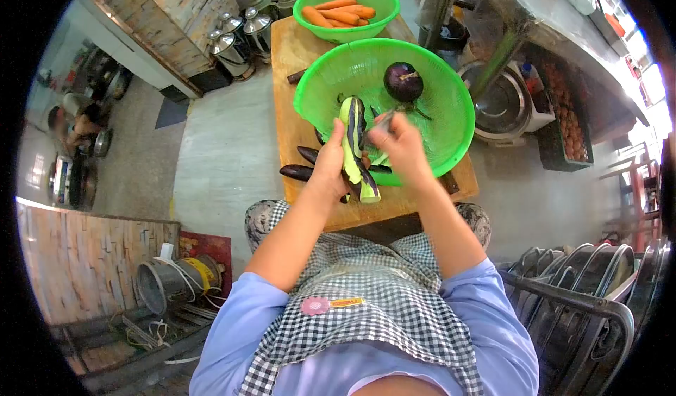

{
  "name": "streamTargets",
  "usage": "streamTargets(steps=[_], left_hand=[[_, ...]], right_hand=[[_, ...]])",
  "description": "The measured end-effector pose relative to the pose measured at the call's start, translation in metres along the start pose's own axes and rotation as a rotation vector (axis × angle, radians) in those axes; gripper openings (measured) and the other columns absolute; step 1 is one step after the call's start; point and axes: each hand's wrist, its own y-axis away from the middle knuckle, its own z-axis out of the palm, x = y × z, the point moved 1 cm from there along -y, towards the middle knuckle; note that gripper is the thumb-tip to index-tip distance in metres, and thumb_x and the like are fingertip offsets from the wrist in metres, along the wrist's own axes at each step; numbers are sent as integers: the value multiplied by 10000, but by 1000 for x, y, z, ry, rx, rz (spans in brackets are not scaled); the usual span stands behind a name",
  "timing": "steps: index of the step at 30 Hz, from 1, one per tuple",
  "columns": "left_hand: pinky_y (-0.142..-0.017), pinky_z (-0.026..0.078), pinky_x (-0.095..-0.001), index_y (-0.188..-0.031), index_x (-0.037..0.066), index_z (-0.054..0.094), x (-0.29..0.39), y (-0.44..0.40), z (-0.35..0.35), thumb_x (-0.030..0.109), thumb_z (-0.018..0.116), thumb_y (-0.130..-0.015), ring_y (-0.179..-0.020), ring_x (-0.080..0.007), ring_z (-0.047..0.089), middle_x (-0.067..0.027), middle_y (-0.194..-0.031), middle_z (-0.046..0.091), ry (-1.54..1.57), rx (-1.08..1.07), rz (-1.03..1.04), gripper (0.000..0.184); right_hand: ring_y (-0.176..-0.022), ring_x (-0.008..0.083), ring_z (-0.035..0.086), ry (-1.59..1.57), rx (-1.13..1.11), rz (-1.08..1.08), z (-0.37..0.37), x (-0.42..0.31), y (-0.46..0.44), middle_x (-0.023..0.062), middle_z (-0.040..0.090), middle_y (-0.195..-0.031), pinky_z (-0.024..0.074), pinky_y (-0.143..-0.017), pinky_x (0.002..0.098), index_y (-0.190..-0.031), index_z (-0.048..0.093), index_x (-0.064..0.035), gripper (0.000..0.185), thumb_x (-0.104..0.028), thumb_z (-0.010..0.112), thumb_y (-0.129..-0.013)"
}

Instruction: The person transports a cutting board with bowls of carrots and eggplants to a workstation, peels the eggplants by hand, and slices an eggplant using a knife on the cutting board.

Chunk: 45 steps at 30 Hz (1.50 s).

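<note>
My left hand (328,166) is closed around a long eggplant (351,146), held tilted over the near left side of a large green basket (458,93). Pale green flesh shows in strips between bands of dark skin. Close to its right side, my right hand (404,147) grips a small greyish peeler (384,121), partly blurred. A round dark eggplant (403,80) sits inside the basket with scraps of peel around it. More long dark eggplants (296,173) lie on the wooden table (282,65), left of my left hand.
Behind the large basket stands a smaller green basket (384,26) of carrots (339,14). Metal flasks (232,51) stand on the floor at left. To the right are a metal counter (563,37), a scale (498,104) and a crate of eggs (567,125). A rack (563,290) stands near right.
</note>
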Motion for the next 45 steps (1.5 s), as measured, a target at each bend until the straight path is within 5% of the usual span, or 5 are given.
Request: streamTargets(steps=[8,20,31,42,45], left_hand=[[-496,443,-300,-989,83,497,-13,22,16,556,322,-910,-569,-161,498,-44,-735,511,-161,16,68,510],[-951,355,-353,-1249,133,396,18,3,25,526,555,-815,-1089,-201,458,-27,-1169,485,-104,-273,751,607],[-861,502,-445,-1301,-25,330,6,-3,9,337,452,-918,-991,-380,547,-298,-1261,392,584,-529,-447,541],[-613,549,-311,-1124,-51,443,-11,1,25,222,500,-886,-775,-210,590,-163,-967,568,113,-312,-134,367],[-583,548,-309,-1113,-35,451,-10,4,26,216,487,-890,-748,-186,596,-151,-945,580,-100,-298,-30,337]], right_hand=[[-724,300,527,315,286,-29,-1,31,-58,172,537,-778,414,-661,380,-780,521,19,218,-156,645,-741],[-930,198,528,-1051,77,564,-13,-2,34,49,560,-1061,467,-775,428,-1057,494,-69,196,-200,502,-912],[-885,148,509,-502,104,246,-32,24,-38,32,531,-956,416,-794,302,-1001,527,-14,169,-110,550,-864],[-711,213,562,225,416,71,-36,45,-50,67,572,-789,465,-671,319,-823,493,7,139,-113,563,-837],[-748,164,574,-659,541,343,-51,43,-61,64,573,-810,481,-658,318,-784,478,-26,138,-116,534,-872]])
